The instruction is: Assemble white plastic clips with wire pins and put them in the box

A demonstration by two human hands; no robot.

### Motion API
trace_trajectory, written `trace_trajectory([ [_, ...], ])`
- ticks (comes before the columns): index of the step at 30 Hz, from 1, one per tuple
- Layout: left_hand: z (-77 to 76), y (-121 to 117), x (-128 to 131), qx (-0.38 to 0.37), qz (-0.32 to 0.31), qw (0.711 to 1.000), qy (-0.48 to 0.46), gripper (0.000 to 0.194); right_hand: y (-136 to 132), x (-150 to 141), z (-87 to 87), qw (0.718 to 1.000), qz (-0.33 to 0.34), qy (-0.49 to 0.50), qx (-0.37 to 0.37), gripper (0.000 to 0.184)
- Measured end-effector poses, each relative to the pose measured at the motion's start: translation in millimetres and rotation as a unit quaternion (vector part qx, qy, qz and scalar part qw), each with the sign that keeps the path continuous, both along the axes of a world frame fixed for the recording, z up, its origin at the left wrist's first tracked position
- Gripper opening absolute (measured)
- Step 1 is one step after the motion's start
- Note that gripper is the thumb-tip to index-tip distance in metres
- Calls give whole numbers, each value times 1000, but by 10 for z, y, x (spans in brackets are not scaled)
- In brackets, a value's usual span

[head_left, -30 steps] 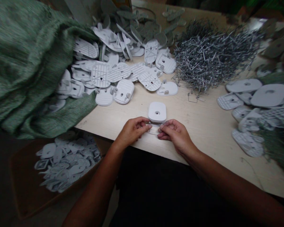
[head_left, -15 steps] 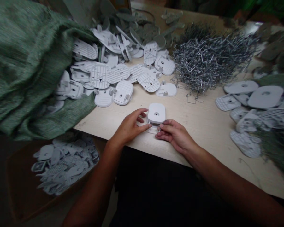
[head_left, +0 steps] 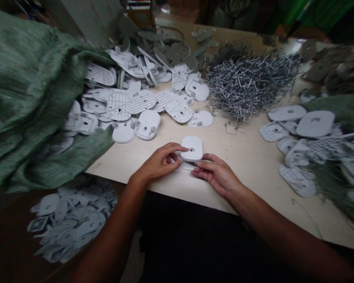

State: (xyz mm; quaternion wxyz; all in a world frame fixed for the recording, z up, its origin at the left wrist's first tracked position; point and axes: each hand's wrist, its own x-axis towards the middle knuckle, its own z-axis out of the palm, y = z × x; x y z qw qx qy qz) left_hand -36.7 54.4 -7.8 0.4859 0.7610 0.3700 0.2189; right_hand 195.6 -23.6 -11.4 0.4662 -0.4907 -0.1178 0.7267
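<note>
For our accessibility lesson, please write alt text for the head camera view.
The left hand and right hand work at a white plastic plate on a pale wooden table. Beyond lie heaps of similar plates and a tangle of bent wire hooks, beside a green woven sack.

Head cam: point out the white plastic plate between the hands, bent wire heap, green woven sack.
white plastic plate (head_left: pixel 195 146), head view, top face
bent wire heap (head_left: pixel 247 84), head view, heap's middle
green woven sack (head_left: pixel 26 98), head view, upper fold
</note>
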Motion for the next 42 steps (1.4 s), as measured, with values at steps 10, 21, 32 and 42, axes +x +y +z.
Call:
trace_trajectory([
  [10, -257, -34, 173, 60, 89, 993, -56, 41, 46, 280, -114, 929, 59, -290, 222, 50],
  [21, -412, -101, 340, 100, 165, 980, -58, 34, 356, 279, -418, 858, 76, -405, 308, 29],
  [32, -402, -155, 372, 77, 188, 977, -72, 33, 306, 330, -444, 858, 71, -407, 304, 37],
  [42, -245, -681, -126, -184, 244, 931, -199, 42, 232, 342, -309, 800, 132, -507, 292, 76],
])
